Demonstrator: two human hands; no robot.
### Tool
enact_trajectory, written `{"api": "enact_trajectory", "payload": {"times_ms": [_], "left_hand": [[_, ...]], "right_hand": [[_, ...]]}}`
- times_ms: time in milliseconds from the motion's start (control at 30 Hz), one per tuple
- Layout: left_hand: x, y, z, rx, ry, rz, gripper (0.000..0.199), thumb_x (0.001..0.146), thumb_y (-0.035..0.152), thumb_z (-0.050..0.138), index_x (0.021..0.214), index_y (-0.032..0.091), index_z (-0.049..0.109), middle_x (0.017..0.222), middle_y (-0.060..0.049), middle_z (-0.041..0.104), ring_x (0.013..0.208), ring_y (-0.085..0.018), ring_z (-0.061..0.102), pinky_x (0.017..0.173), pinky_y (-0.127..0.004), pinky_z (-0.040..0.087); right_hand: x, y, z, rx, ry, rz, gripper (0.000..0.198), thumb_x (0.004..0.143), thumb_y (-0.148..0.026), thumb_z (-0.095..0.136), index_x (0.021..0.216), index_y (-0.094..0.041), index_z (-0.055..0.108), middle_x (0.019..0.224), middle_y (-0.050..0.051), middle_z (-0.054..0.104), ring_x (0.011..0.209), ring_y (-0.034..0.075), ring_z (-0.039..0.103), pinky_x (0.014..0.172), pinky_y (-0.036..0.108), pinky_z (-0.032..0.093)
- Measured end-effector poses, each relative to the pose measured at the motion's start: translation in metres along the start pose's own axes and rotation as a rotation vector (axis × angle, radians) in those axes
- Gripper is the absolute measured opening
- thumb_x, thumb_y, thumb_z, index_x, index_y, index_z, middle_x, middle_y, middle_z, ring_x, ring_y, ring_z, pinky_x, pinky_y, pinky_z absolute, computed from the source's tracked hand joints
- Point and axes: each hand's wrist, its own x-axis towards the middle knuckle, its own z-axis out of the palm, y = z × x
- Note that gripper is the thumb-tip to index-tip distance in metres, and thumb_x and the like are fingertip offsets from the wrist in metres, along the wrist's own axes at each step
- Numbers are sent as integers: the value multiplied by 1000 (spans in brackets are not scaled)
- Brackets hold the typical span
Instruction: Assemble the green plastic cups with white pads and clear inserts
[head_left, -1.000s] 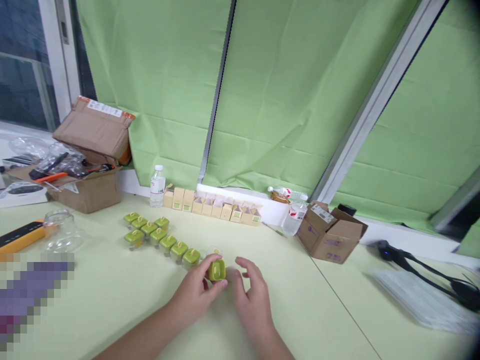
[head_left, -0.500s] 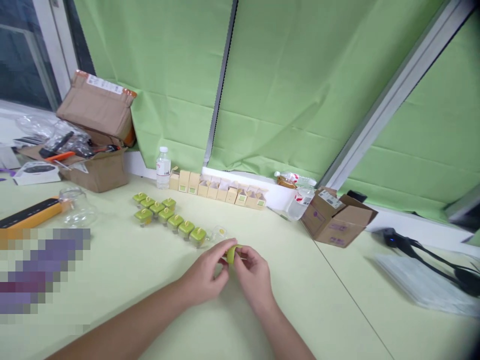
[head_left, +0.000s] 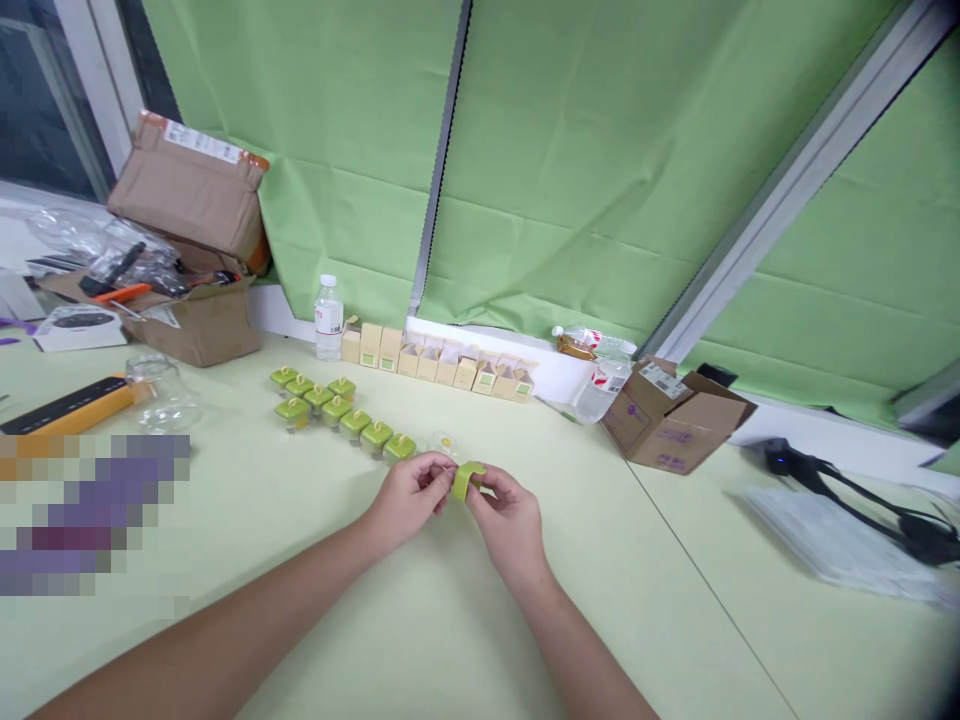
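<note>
A small green lid (head_left: pixel 465 481) is pinched between the thumb and fingers of my right hand (head_left: pixel 514 520), its curved side toward the left. Close beside it my left hand (head_left: pixel 411 505) is closed, thumb pressed on the fingers, on something too small or hidden to make out. Just beyond my hands stands a small clear container (head_left: pixel 444 443) with a yellow mark and no green lid on it. To its left run two rows of small clear containers with green lids (head_left: pixel 351 421), each lid bearing a light loop on top.
Several small beige cartons (head_left: pixel 442 365) line the wall behind, next to an upright water bottle (head_left: pixel 328 320). Two more bottles (head_left: pixel 602 388) and an open cardboard box (head_left: pixel 675 420) stand right. At left are a filled cardboard box (head_left: pixel 199 325), a clear jar (head_left: pixel 165 395) and an orange-black bar (head_left: pixel 71 405).
My left hand has drawn its fingers together and come off the lid's left side. The lid shows more openly in my right hand. The view has tipped slightly downward.
</note>
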Motion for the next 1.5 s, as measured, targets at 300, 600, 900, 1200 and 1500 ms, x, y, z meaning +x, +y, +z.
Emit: {"api": "enact_trajectory", "payload": {"times_ms": [300,600,900,1200,1500], "left_hand": [[-3,3,0,-10,-72,18,24,91,36,55,85,14,63,65,1,57,59,-12,57,59,-24,51],[-5,0,0,26,-89,42,19,91,29,54,84,14,62,68,0,57,62,-12,56,60,-24,50],[-4,6,0,4,-94,23,24,90,36,55,85,14,64,74,-3,61,63,-12,57,61,-25,50],[-8,10,1,191,-134,50,23,91,24,48,76,16,62,69,-1,61,68,-14,59,65,-25,47],[-17,1,7,264,-141,145,58,85,13,51,142,23,43,102,-6,66,84,-18,64,73,-28,53]], "right_hand": [[2,1,-4,-21,-33,-20,17,75,-31,70,86,-17,74,98,7,72,91,20,67,79,31,58],[4,-6,-6,4,-116,49,12,72,-27,70,79,-17,70,90,5,73,79,17,68,73,30,57],[4,2,-5,9,-109,61,8,71,-21,68,72,-17,61,77,2,70,69,16,67,68,29,57],[6,4,-9,-17,-100,28,10,72,-24,70,80,-18,69,91,5,70,78,18,67,73,31,58],[5,4,-10,-105,-91,-78,6,76,-19,62,75,-18,68,91,6,68,84,19,66,74,31,58]]}}
